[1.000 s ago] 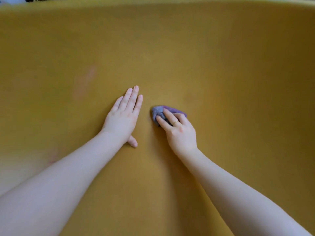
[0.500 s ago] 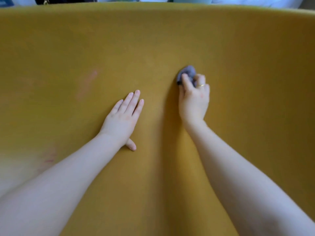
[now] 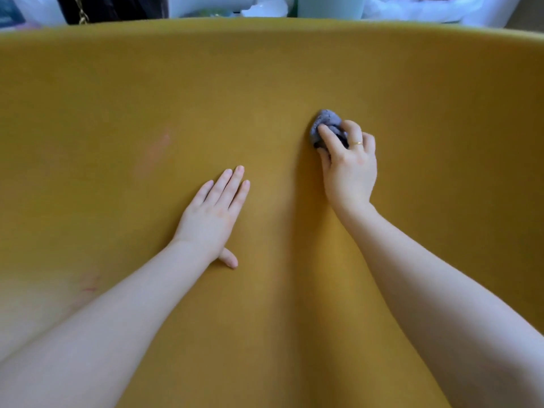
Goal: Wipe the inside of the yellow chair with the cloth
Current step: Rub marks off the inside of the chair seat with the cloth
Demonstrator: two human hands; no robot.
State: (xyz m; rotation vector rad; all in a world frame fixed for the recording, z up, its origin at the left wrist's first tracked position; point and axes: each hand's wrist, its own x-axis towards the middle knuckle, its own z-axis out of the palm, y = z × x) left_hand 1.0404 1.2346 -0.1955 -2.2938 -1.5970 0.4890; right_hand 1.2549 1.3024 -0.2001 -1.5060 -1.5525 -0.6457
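While the right hand [image 3: 348,169] presses a bunched grey-purple cloth [image 3: 325,128] against the inner wall of the yellow chair [image 3: 294,69], the left hand [image 3: 213,214] lies flat and open on the same surface, lower and to the left, holding nothing and apparently bracing. The right grip is closed around the wad: fingers curl over the cloth, a ring showing on one of them, and the cloth sticks out past the fingertips, touching the chair well below its upper rim.

The step in hand looks like the wiping itself, with the cloth working the upper middle of the inside. A pale pinkish smear [image 3: 159,145] shows on the wall to the left of both hands, and faint reddish marks [image 3: 89,285] sit lower left near the forearm; neither is under the cloth now.

As a judgement, the next move calls for steady pressure while sweeping the cloth sideways or downward, probably leftward toward those marks, and the left hand may have to shift to clear the path.
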